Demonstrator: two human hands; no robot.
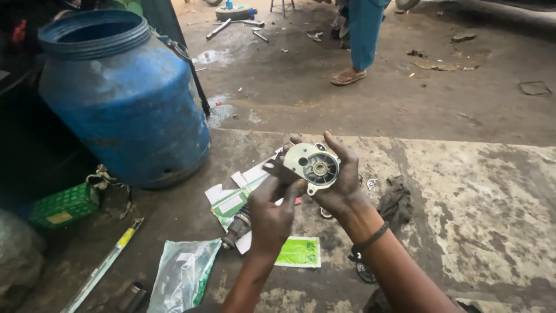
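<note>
A round, pale metal housing was held up over a stained concrete floor, its open face and dark central bearing turned toward the camera. It was gripped from behind by the right hand. Its left edge was pinched by the left hand. A blue drum stood to the left.
</note>
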